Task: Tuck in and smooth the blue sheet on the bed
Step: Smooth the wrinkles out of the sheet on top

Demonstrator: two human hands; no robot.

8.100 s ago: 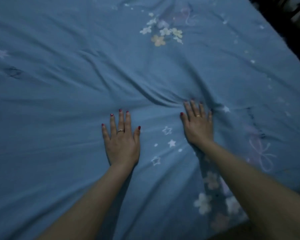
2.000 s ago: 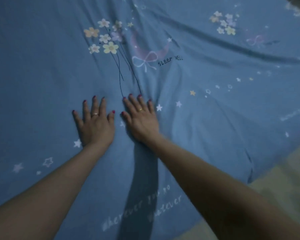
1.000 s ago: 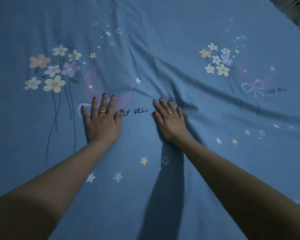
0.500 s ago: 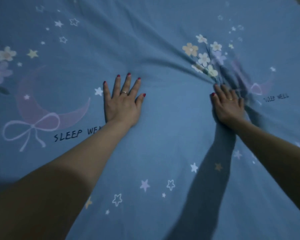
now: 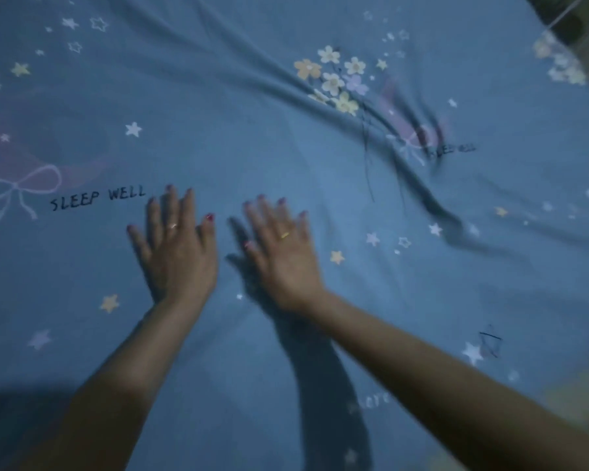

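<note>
Bed, dim room: blue sheet spread across it; left hand and right hand flat, fingers straight, grasping nothing; diagonal wrinkles beyond-right, right hand nearer.

Matt blue cloth sheet with flat printed stars, flowers and lettering; soft folds bunch it at the upper right, and it lies smoother toward the lower left. A glossy metal ring shows on the left hand, a yellow metal ring on the right hand. Fingernails carry red polish.
</note>
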